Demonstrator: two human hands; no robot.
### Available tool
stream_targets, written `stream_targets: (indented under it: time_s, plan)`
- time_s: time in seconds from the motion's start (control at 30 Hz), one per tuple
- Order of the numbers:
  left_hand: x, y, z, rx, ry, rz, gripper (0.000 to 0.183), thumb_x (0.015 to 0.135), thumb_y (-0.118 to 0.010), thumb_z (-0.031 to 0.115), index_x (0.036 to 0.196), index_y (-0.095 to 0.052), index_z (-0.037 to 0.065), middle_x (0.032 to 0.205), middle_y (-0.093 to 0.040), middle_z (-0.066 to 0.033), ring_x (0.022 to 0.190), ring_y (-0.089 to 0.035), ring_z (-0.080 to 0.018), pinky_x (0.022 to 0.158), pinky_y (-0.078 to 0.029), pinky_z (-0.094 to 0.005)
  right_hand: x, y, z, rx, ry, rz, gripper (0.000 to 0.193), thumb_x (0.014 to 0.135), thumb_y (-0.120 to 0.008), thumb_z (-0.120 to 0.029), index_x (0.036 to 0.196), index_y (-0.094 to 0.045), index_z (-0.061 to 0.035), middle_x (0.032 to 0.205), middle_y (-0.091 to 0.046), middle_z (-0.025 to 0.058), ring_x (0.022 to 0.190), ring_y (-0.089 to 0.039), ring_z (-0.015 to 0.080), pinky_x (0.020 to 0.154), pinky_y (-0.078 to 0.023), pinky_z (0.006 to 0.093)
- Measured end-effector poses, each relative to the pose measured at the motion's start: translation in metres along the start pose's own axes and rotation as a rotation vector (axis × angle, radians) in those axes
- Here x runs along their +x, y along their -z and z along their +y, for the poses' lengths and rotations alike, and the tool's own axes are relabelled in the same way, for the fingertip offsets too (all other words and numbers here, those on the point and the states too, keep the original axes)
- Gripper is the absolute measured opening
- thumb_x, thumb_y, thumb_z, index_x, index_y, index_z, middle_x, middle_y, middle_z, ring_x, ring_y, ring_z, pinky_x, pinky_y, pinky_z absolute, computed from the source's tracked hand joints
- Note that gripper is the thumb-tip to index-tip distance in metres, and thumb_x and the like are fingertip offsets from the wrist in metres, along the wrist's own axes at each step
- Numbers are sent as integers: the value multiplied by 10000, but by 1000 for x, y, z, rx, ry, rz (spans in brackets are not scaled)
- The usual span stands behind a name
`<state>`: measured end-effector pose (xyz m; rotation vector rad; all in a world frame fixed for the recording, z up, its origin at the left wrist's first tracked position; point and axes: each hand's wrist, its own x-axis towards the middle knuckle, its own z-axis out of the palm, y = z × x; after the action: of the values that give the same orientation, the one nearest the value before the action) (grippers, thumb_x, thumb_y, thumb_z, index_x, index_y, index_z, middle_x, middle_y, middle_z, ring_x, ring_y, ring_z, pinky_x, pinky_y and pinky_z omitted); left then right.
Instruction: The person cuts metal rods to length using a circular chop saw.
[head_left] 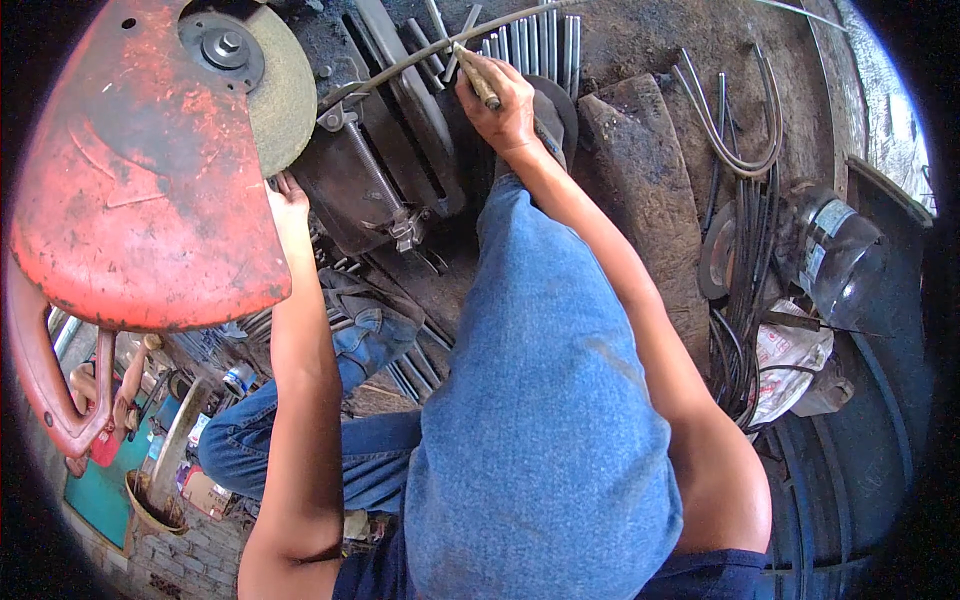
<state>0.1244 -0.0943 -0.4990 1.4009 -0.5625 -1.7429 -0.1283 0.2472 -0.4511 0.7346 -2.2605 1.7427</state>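
Likely lining up a thin rod [405, 64] right of the red saw [150, 190]; pinching a tan stick [476, 79] beside it, right hand [506, 112] with fingers closed. Holding left hand [289, 200] just below saw's disc [287, 85], opening and grip impossible to tell. Next, probably calling for steadying. Showing dull, bowed rod; pale, tapered stick.

The guard [150, 200] is dark-flecked red — the disc [288, 95] tan, the jeans [545, 400] blue.
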Motion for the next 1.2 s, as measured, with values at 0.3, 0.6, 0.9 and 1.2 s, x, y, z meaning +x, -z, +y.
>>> stream_targets:
  time_s: [0.3, 0.6, 0.9, 1.2]
  plan:
    - [-6, -5, 0, 13, -12, -14, 764, 801, -755, 316, 1365, -339, 13, 1284, -530, -152, 1191, -520, -236, 1022, -452, -302, -4, 1, 1, 6, -66, 27, 309, 730, -702, -36, 1035, -655, -16, 926, -683, 164, 834, -663, 328, 746, -538, 381]
    - [-6, -2, 4, -8, -5, -9, 755, 811, -743, 327, 1370, -335, 25, 1287, -534, -152, 1200, -519, -229, 1042, -431, -303, 0, -2, -1, 42, -47, 19, 273, 743, -702, -39, 1013, -665, -28, 938, -684, 168, 846, -666, 326, 749, -544, 377]
    - [21, 6, 4, -26, 53, 59, 691, 829, -729, 306, 1349, -370, 28, 1236, -574, -141, 1150, -554, -240, 1023, -441, -334, 4, 18, -18, -157, -105, -58, 190, 727, -662, -48, 914, -638, -18, 877, -609, 150, 840, -598, 359, 775, -506, 419]
    - [35, 7, 19, 36, 128, 82, 498, 849, -706, 274, 1246, -486, 66, 1181, -597, -89, 1078, -577, -226, 952, -465, -357, 61, 4, -28, -464, 99, -552, 314, 712, -634, -51, 1025, -648, -55, 1049, -554, 125, 962, -581, 318, 790, -528, 417]
